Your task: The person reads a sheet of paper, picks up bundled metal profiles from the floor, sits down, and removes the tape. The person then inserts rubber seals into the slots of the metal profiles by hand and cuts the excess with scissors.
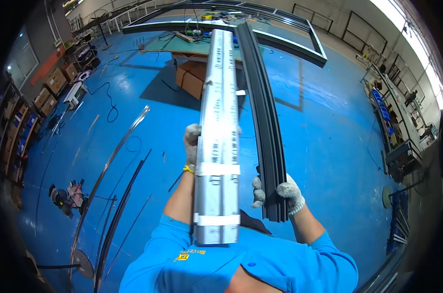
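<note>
My left hand (191, 141), in a grey-white work glove, is wrapped round the side of a long silver profile (217, 112) covered in printed film, with white bands near its lower end. Part of that hand is hidden behind the profile. To the right, my right hand (291, 194), gloved too, grips a long black grooved profile (266, 122) near its lower end, the fingers curled round from below. Both profiles point away from me, side by side, with a gap between them.
Ahead stands a green-topped table (158, 45) with a large dark frame (299, 49) and a cardboard box (191, 78) under it. Long strips (116, 219) and a power tool (69, 196) are at the left. A workbench (399, 117) with blue bins runs along the right.
</note>
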Demonstrator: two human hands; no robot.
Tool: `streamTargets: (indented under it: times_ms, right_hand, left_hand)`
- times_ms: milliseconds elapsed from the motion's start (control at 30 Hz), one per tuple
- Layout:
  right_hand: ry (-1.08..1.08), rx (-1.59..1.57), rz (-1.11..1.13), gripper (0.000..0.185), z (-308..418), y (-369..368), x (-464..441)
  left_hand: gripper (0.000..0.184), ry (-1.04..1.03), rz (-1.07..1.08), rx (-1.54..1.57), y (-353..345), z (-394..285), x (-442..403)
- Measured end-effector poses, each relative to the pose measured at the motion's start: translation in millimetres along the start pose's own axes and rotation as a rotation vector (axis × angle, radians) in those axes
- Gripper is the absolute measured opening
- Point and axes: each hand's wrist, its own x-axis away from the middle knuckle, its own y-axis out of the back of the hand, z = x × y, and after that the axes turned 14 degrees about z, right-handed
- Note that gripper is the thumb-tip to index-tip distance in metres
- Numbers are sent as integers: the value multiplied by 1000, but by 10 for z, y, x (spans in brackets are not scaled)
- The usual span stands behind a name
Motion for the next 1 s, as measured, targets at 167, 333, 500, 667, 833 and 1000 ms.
streamTargets:
  times_ms: [167,333,500,667,833,1000]
  right_hand:
    - [-266,-246,138,85,-100,1526,-340]
    - [-327,378,194,77,-430,2418,-1737]
    - [-368,698,295,75,-1104,3863,-2362]
    - [-393,340,439,78,-1630,4559,-3768]
    - [-300,325,328,81,-2242,5051,-4254]
    - [-226,429,192,73,-1903,5161,-6112]
  left_hand:
    - [74,132,328,163,490,-232,-446]
    - [66,74,397,-257,1436,-1430,-438]
    - [68,15,384,-291,2454,-1594,369]
    - [70,-16,362,-230,3553,-2676,650]
    - [75,31,351,-284,4475,-3662,580]
    - [77,-54,133,-310,5554,-5273,145]
